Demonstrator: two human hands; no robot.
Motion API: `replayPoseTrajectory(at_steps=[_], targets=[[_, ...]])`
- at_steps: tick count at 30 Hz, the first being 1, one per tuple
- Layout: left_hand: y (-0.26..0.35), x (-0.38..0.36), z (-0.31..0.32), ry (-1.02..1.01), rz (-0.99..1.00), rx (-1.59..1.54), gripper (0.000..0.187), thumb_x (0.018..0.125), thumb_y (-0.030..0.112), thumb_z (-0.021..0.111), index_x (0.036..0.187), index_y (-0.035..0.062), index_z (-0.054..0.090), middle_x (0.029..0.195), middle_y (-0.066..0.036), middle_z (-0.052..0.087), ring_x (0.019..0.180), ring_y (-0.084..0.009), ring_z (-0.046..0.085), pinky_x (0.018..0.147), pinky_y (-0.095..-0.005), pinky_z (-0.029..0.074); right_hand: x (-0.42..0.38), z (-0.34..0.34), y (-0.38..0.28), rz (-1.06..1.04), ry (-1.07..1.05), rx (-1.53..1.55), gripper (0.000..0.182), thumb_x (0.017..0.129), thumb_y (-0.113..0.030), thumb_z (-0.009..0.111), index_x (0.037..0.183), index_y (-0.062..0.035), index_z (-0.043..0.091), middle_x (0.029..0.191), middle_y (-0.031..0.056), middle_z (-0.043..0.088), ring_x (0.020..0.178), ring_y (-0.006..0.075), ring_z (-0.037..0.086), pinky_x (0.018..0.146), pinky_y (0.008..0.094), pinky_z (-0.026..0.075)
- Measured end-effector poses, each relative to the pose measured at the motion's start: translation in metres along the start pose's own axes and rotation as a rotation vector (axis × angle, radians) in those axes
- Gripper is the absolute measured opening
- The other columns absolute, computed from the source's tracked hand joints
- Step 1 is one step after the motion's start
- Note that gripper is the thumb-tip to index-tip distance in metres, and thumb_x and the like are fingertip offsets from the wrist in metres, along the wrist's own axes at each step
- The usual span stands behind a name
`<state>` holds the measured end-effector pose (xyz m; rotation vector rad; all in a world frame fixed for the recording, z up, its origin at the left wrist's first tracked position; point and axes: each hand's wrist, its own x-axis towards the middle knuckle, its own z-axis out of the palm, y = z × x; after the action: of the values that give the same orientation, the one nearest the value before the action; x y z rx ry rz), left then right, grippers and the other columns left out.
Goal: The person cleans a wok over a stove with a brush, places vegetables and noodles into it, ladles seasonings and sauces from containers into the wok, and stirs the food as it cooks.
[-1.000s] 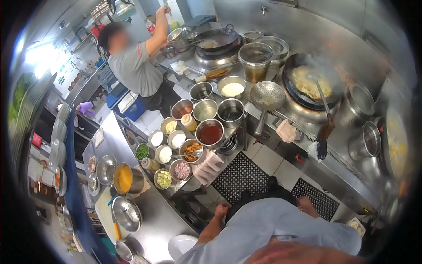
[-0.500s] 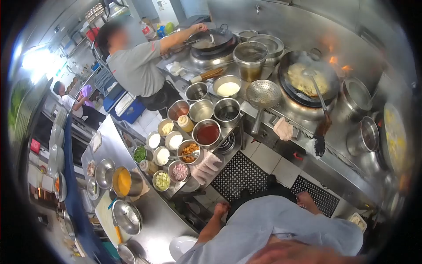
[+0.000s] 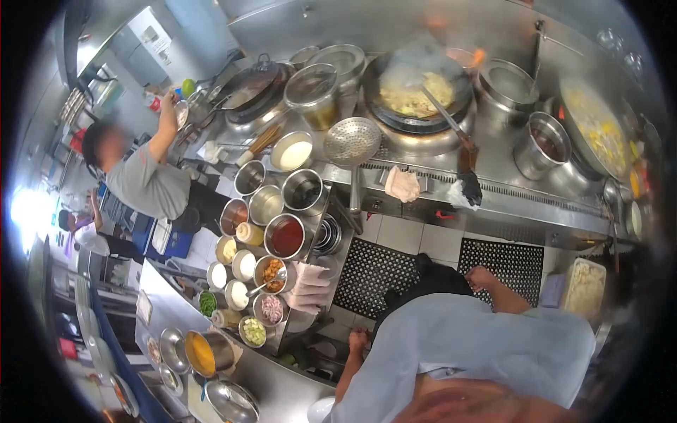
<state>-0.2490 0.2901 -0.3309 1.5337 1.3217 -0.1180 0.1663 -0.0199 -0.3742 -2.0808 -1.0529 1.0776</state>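
Note:
My left hand [image 3: 360, 341] hangs low at my side, near the steel counter, its fingers curled. My right hand [image 3: 481, 278] is also low, in front of the black floor mat [image 3: 502, 264], its fingers curled. Whether either hand holds anything is too small to make out. Ahead, a steaming wok [image 3: 416, 95] with pale and yellowish food sits on the range, a ladle [image 3: 443, 109] resting in it. A perforated strainer [image 3: 352, 141] lies left of the wok, and a pinkish folded cloth [image 3: 402, 185] lies on the range's front edge.
Steel containers of sauces and chopped ingredients, including a red sauce [image 3: 284, 236], stand at the left. A co-worker [image 3: 149, 180] is by another wok [image 3: 247, 92]. A large pan of yellow food [image 3: 596, 130] is at the right. A farther person [image 3: 92, 236] stands at far left.
The view has turned to the right, so the range and containers appear farther left. The co-worker's raised arm has moved away from the wok. My hands remain low.

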Motion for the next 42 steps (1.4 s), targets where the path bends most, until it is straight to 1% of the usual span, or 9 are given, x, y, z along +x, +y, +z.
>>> replayPoseTrajectory(at_steps=[2,9,11,17,20,25,28,32,42], targets=[[-0.004,0.003,0.000,-0.046,-0.018,-0.017,0.019,0.086,0.017,0.057,0.082,-0.0006,0.062,0.067,-0.009,0.062,0.061,-0.0178,0.059,0.056,-0.0340,0.048,-0.009,-0.026,-0.079,0.660,0.118,0.436,0.028,0.084,-0.019,0.061,0.068,0.0031,0.060,0.056,0.0115,0.056,0.043,0.0222,0.056,0.040,0.0356,0.047],[-0.030,0.015,0.011,-0.063,0.094,0.148,0.035,0.090,0.031,0.056,0.084,-0.0022,0.065,0.070,-0.013,0.064,0.062,-0.0234,0.061,0.059,-0.0379,0.048,-0.004,-0.017,-0.046,0.585,-0.063,0.127,0.022,0.075,-0.017,0.063,0.088,0.0004,0.066,0.066,0.0158,0.061,0.059,0.0298,0.064,0.059,0.0383,0.053],[-0.058,0.044,0.022,0.021,0.172,0.289,0.038,0.090,0.034,0.054,0.087,-0.0018,0.066,0.071,-0.013,0.065,0.063,-0.0242,0.062,0.061,-0.0386,0.048,-0.012,-0.014,-0.027,-0.234,0.002,-0.714,0.025,0.072,-0.015,0.064,0.092,-0.0011,0.066,0.072,0.0160,0.062,0.064,0.0312,0.064,0.059,0.0394,0.052],[-0.006,0.002,0.016,-0.064,-0.105,0.032,0.041,0.090,0.042,0.053,0.091,0.0048,0.069,0.074,-0.013,0.068,0.068,-0.0257,0.066,0.065,-0.0403,0.051,-0.014,-0.030,-0.058,0.760,0.063,0.442,0.013,0.076,-0.015,0.061,0.078,-0.0022,0.063,0.062,0.0118,0.056,0.045,0.0245,0.053,0.039,0.0372,0.043],[-0.004,0.019,0.017,-0.082,-0.142,0.063,0.033,0.086,0.039,0.058,0.088,0.0082,0.071,0.075,-0.012,0.069,0.069,-0.0272,0.067,0.069,-0.0391,0.052,-0.020,-0.022,0.001,-0.100,0.077,0.031,0.017,0.068,-0.020,0.066,0.075,-0.0054,0.063,0.061,0.0135,0.058,0.049,0.0263,0.056,0.046,0.0386,0.045],[-0.021,0.043,0.022,-0.214,0.454,0.985,0.025,0.076,0.031,0.064,0.090,0.0108,0.071,0.094,-0.010,0.068,0.086,-0.0254,0.066,0.079,-0.0358,0.052,-0.012,-0.015,0.039,-0.083,0.130,-0.656,0.026,0.059,-0.026,0.071,0.076,-0.0060,0.066,0.064,0.0137,0.061,0.067,0.0267,0.063,0.063,0.0409,0.049],[0.006,0.039,0.025,-0.240,0.298,0.879,0.020,0.079,0.024,0.061,0.089,0.0098,0.070,0.097,-0.009,0.067,0.094,-0.0248,0.063,0.081,-0.0355,0.052,-0.051,-0.067,-0.115,0.699,0.437,0.279,0.016,0.078,-0.011,0.059,0.073,0.0042,0.057,0.058,0.0138,0.052,0.056,0.0211,0.052,0.057,0.0370,0.045],[0.002,0.065,0.052,-0.222,0.526,0.324,0.016,0.084,0.017,0.057,0.089,0.0029,0.064,0.094,-0.009,0.068,0.085,-0.0235,0.064,0.075,-0.0326,0.053,-0.029,-0.100,-0.045,0.186,0.750,0.127,0.029,0.080,-0.020,0.063,0.087,0.0082,0.062,0.076,0.0231,0.063,0.071,0.0302,0.062,0.069,0.0410,0.048],[0.311,-0.014,0.108,-0.636,0.226,-0.230,0.020,0.093,0.019,0.060,0.096,-0.0003,0.057,0.080,-0.009,0.067,0.068,-0.0132,0.061,0.065,-0.0255,0.050,-0.011,-0.361,-0.249,-0.005,0.915,0.055,0.022,0.090,-0.024,0.054,0.093,-0.0035,0.062,0.085,0.0200,0.063,0.081,0.0392,0.060,0.070,0.0447,0.047]])
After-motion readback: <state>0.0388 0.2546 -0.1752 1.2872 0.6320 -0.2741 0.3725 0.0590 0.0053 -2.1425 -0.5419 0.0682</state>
